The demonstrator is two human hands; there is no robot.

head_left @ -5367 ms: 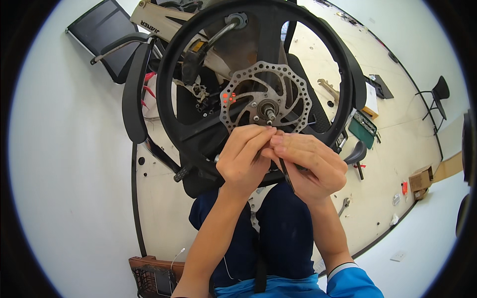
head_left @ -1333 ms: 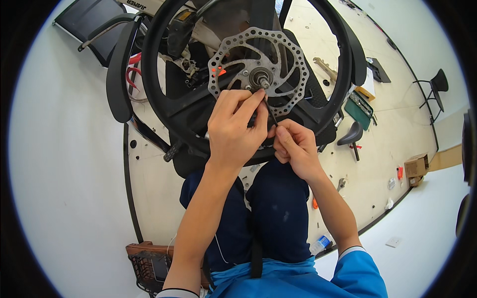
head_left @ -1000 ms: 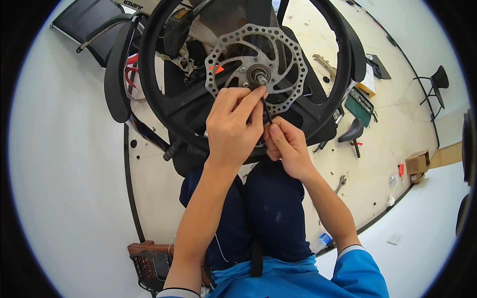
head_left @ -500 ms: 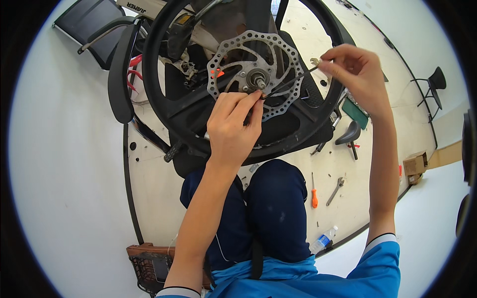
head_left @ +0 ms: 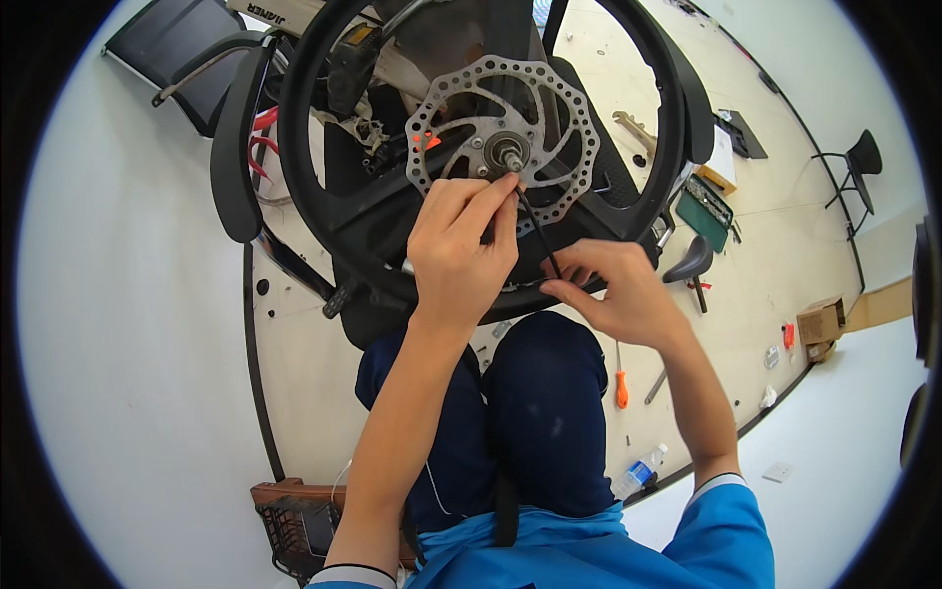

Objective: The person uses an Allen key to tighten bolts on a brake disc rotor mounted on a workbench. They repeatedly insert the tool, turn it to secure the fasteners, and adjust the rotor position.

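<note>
Black chair seat (head_left: 621, 162): positioned ahead of the right hand (head_left: 610, 285). Directly on it rests a black spoked wheel (head_left: 297, 147), disc side up, its hub just ahead of the left hand (head_left: 461, 240). Pale floor (head_left: 314, 393): extends to both sides of the hands. On it, nearer the wearer than the right hand: an orange-handled screwdriver (head_left: 621, 390), a grey metal handle (head_left: 655, 386) partly hidden by the forearm, a plastic bottle (head_left: 640, 473). Right of that hand: a black saddle (head_left: 690, 260); farther ahead, a green case (head_left: 703, 218); well apart, a cardboard box (head_left: 820, 324).

Left hand (head_left: 463, 240) pinching, fingers bent; right hand (head_left: 623, 292) lower, thumb extended beneath fingers.
</note>
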